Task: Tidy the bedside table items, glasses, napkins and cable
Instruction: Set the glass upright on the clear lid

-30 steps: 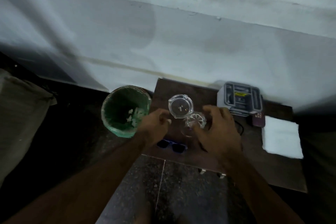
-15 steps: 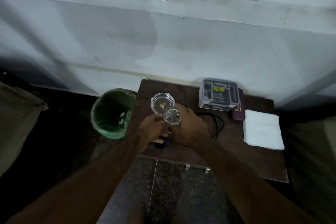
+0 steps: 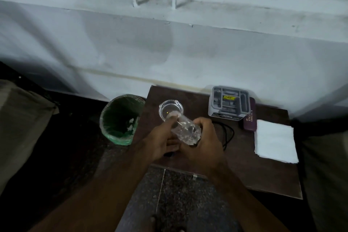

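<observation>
- Dim light falls on a pale wall, against which a dark brown bedside table is set on a speckled floor
- A clear drinking glass is held tilted above the table's left half, its mouth turned towards the far left
- The glass's lower end is grasped by the right hand, whose fingers are curled round it
- The glass's mouth end is pinched by the left hand, the thumb lying at the rim
- A clear glass ashtray is seen on the table just beyond the held glass
- A grey box stands at the table's far edge, with a dark maroon case touching its right side
- A stack of white napkins lies at the table's right edge, just beside the case
- A black cable is looped on the table between the right hand and the napkins
- A green-lined waste bin stands on the floor just left of the table, with pale scraps inside
</observation>
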A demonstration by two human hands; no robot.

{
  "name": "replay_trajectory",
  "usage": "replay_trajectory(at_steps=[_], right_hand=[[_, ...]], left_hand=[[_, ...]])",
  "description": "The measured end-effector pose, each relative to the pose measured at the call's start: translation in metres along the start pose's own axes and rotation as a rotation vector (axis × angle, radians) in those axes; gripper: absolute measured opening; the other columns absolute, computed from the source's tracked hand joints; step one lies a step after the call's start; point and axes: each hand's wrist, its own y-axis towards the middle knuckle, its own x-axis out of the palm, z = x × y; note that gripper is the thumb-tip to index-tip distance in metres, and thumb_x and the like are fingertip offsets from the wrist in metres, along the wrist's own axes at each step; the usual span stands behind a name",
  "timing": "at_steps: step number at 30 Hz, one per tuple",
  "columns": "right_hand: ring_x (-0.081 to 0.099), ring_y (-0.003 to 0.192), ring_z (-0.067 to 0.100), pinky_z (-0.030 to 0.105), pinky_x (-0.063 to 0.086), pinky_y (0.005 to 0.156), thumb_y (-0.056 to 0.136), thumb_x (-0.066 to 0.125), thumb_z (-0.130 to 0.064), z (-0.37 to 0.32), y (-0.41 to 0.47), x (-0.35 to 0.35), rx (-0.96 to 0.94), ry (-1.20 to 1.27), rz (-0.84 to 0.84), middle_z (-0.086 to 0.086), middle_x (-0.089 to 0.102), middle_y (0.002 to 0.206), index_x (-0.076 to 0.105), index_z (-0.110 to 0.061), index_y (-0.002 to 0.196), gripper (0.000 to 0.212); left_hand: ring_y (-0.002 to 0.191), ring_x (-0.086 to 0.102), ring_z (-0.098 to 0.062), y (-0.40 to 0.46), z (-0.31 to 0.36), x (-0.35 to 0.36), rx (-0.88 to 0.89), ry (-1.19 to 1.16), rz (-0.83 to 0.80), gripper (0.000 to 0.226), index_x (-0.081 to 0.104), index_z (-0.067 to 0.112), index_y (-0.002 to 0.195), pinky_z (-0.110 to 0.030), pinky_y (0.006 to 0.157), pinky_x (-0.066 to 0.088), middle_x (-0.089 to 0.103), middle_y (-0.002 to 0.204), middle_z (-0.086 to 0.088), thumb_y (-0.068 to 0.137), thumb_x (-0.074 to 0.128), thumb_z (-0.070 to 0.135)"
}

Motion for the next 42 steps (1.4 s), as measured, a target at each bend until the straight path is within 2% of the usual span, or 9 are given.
replay_trajectory(at_steps=[6, 8, 10, 15, 19, 26, 34, 38, 42], right_hand=[[0.063, 0.088, 0.008, 0.015, 0.051, 0.064, 0.064, 0.09, -0.037, 0.002, 0.014, 0.002, 0.02, 0.208, -0.063, 0.002, 0.055, 0.111, 0.035, -0.029, 0.111, 0.073], [0.063, 0.088, 0.002, 0.013, 0.05, 0.067, 0.067, 0.088, -0.034, -0.004, 0.031, -0.001, 0.034, 0.214, -0.078, -0.008, 0.059, 0.108, 0.038, -0.027, 0.124, 0.077], [0.067, 0.096, 0.007, 0.029, 0.057, 0.078, 0.066, 0.084, -0.037, -0.006, 0.05, 0.005, -0.041, 0.136, -0.062, -0.01, 0.066, 0.109, 0.05, -0.034, 0.124, 0.067], [0.064, 0.105, 0.01, 0.041, 0.055, 0.088, 0.062, 0.078, -0.044, -0.015, 0.086, 0.026, -0.062, 0.007, -0.056, -0.011, 0.062, 0.118, 0.051, -0.037, 0.124, 0.068], [0.063, 0.109, 0.017, 0.04, 0.052, 0.093, 0.072, 0.077, -0.041, -0.025, 0.109, 0.038, -0.072, -0.033, -0.073, -0.004, 0.065, 0.121, 0.051, -0.031, 0.127, 0.062], [0.059, 0.116, 0.02, 0.036, 0.045, 0.1, 0.083, 0.075, -0.028, -0.01, 0.131, 0.058, -0.062, -0.056, -0.09, 0.004, 0.063, 0.126, 0.055, -0.018, 0.128, 0.05], [0.052, 0.121, 0.02, 0.041, 0.046, 0.099, 0.074, 0.073, -0.039, 0.016, 0.142, 0.08, 0.004, -0.146, -0.073, 0.0, 0.056, 0.13, 0.053, -0.022, 0.131, 0.063], [0.052, 0.125, 0.028, 0.046, 0.045, 0.099, 0.067, 0.074, -0.043, 0.018, 0.143, 0.082, 0.077, -0.206, -0.069, 0.0, 0.055, 0.135, 0.044, -0.027, 0.138, 0.079], [0.047, 0.129, 0.022, 0.044, 0.043, 0.103, 0.072, 0.076, -0.037, 0.026, 0.115, 0.057, 0.092, -0.152, -0.017, 0.001, 0.048, 0.142, 0.038, -0.023, 0.145, 0.084]], left_hand=[[0.094, 0.073, -0.033, -0.002, 0.024, -0.007, 0.354, 0.071, 0.014, 0.05, 0.067, 0.012, 0.113, -0.055, 0.086, 0.057, 0.076, 0.102, -0.011, 0.067, 0.086, 0.014], [0.096, 0.073, -0.024, -0.002, 0.029, -0.009, 0.473, 0.301, 0.057, 0.058, 0.068, 0.021, 0.11, -0.051, 0.087, 0.058, 0.076, 0.101, -0.001, 0.057, 0.091, 0.015], [0.099, 0.07, -0.015, 0.001, 0.032, -0.014, 0.586, 0.433, 0.086, 0.072, 0.063, 0.027, 0.115, -0.044, 0.089, 0.058, 0.073, 0.106, 0.005, 0.05, 0.093, 0.016], [0.107, 0.067, -0.013, 0.012, 0.048, -0.033, 0.745, 0.454, 0.109, 0.077, 0.059, 0.035, 0.118, -0.038, 0.092, 0.056, 0.07, 0.114, 0.006, 0.05, 0.092, 0.026], [0.109, 0.067, -0.013, 0.027, 0.064, -0.046, 0.75, 0.442, 0.081, 0.067, 0.058, 0.038, 0.111, -0.033, 0.09, 0.057, 0.069, 0.116, 0.004, 0.064, 0.085, -0.002], [0.107, 0.065, -0.019, 0.045, 0.079, -0.056, 0.667, 0.496, 0.057, 0.059, 0.061, 0.011, 0.125, -0.033, 0.09, 0.054, 0.069, 0.118, -0.007, 0.074, 0.053, -0.019], [0.102, 0.065, -0.015, 0.064, 0.074, -0.061, 0.618, 0.592, 0.029, 0.052, 0.06, 0.007, 0.124, -0.016, 0.085, 0.052, 0.068, 0.113, -0.006, 0.08, 0.052, -0.02], [0.105, 0.063, -0.021, 0.067, 0.077, -0.058, 0.601, 0.645, 0.051, 0.052, 0.058, 0.004, 0.126, -0.031, 0.091, 0.053, 0.066, 0.113, -0.008, 0.081, 0.05, -0.021], [0.09, 0.055, -0.016, 0.059, 0.081, -0.054, 0.698, 0.573, 0.28, 0.039, 0.056, 0.004, 0.122, -0.019, 0.067, 0.051, 0.064, 0.097, -0.001, 0.089, 0.046, -0.013]])
